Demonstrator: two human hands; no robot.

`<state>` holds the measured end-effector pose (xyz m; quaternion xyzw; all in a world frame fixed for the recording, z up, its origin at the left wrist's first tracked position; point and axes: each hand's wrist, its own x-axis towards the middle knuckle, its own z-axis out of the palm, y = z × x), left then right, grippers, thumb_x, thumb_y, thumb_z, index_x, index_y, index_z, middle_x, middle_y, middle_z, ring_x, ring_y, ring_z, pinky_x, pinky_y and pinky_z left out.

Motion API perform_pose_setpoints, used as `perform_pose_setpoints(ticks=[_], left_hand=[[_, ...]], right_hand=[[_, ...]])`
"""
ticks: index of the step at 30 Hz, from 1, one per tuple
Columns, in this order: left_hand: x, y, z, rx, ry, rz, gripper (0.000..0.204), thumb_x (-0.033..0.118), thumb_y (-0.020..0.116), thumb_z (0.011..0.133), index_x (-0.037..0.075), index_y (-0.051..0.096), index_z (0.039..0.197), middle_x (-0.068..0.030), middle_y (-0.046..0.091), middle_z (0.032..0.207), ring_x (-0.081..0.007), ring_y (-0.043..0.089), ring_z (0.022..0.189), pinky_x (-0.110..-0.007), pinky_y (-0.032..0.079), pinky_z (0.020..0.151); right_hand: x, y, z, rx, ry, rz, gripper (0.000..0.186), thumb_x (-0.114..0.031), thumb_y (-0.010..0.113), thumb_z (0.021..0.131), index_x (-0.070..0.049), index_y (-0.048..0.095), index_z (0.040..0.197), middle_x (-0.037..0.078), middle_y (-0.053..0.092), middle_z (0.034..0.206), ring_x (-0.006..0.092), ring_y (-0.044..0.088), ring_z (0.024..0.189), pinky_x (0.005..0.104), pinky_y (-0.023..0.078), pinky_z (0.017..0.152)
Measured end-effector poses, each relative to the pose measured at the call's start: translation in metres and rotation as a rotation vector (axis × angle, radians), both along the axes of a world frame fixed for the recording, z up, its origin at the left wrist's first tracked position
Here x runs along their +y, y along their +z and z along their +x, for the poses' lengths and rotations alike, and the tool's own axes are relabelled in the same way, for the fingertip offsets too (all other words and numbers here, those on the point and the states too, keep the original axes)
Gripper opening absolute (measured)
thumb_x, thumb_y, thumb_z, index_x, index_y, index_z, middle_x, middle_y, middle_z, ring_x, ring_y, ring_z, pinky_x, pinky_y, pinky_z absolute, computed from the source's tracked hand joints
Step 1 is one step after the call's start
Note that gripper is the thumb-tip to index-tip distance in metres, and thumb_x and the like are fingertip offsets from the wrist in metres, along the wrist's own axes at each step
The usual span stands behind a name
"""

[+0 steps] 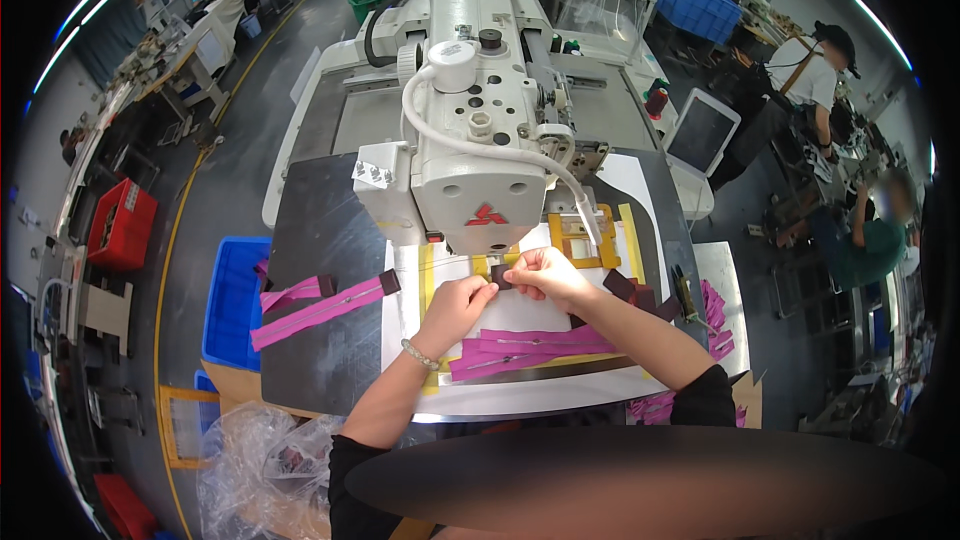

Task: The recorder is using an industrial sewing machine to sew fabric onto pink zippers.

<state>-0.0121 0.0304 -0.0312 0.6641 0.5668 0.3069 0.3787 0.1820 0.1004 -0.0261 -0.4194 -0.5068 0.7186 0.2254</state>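
Note:
Under the head of a large white industrial sewing machine (480, 190), my two hands meet at a small dark brown square piece (501, 277), perhaps fabric or leather. My left hand (458, 308), with a bead bracelet at its wrist, pinches its near left side. The fingers of my right hand (548, 278) are closed at its right edge. Just below the hands, several magenta zipper strips (530, 344) lie on the white work sheet (560, 380). To the left, another magenta zipper strip (325, 314) with a dark brown end piece rests on the dark tabletop.
A yellow frame (585, 238) sits right of the machine head. More dark brown pieces (620, 285) lie by my right forearm. At the left stands a blue bin (232, 305), with clear plastic wrap (265, 460) below it. Two people (815, 80) are at the right.

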Motion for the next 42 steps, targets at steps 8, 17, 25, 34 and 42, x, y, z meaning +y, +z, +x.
perform_pose_setpoints(ticks=[8, 17, 25, 34, 42], left_hand=[[0.001, -0.012, -0.005, 0.277, 0.052, 0.584, 0.021, 0.017, 0.068, 0.081, 0.002, 0.068, 0.096, -0.009, 0.065, 0.092, -0.0252, 0.061, 0.08, -0.033, 0.048, 0.067], [-0.007, -0.002, 0.003, 0.442, -0.05, 0.502, 0.034, 0.021, 0.066, 0.082, 0.002, 0.065, 0.111, -0.0076, 0.063, 0.109, -0.0243, 0.057, 0.099, -0.037, 0.044, 0.084], [-0.01, -0.005, 0.012, 0.586, -0.032, 0.525, 0.041, 0.023, 0.066, 0.081, 0.0, 0.062, 0.114, -0.0088, 0.06, 0.114, -0.0234, 0.054, 0.103, -0.038, 0.041, 0.086], [-0.005, -0.01, 0.006, 0.651, -0.077, 0.595, 0.042, 0.023, 0.066, 0.08, -0.003, 0.061, 0.113, -0.0124, 0.06, 0.118, -0.0257, 0.054, 0.11, -0.039, 0.04, 0.093], [0.002, -0.004, -0.016, 0.469, -0.222, 0.525, 0.048, 0.027, 0.065, 0.083, -0.001, 0.058, 0.122, -0.0128, 0.056, 0.13, -0.0246, 0.053, 0.115, -0.038, 0.04, 0.094]], right_hand=[[0.026, -0.012, -0.011, -0.138, -0.004, 0.009, 0.021, -0.014, 0.071, 0.081, -0.004, 0.061, 0.066, 0.003, 0.059, 0.058, 0.0093, 0.052, 0.046, 0.023, 0.039, 0.042], [0.027, -0.012, -0.014, -0.178, -0.023, 0.078, 0.02, -0.012, 0.069, 0.081, 0.0, 0.062, 0.067, 0.007, 0.061, 0.058, 0.0121, 0.055, 0.045, 0.0256, 0.043, 0.042], [0.033, 0.0, -0.017, -0.31, 0.072, 0.136, 0.021, -0.013, 0.07, 0.08, 0.003, 0.063, 0.067, 0.009, 0.062, 0.057, 0.0146, 0.059, 0.045, 0.0266, 0.046, 0.041], [0.025, 0.015, -0.013, -0.377, 0.188, 0.408, 0.022, -0.016, 0.071, 0.081, 0.002, 0.063, 0.072, 0.008, 0.062, 0.058, 0.0143, 0.059, 0.045, 0.0277, 0.046, 0.041], [0.016, -0.011, 0.029, -0.288, 0.482, 1.67, 0.041, -0.012, 0.069, 0.078, -0.007, 0.063, 0.119, 0.007, 0.063, 0.118, 0.0196, 0.062, 0.102, 0.0335, 0.047, 0.083]])
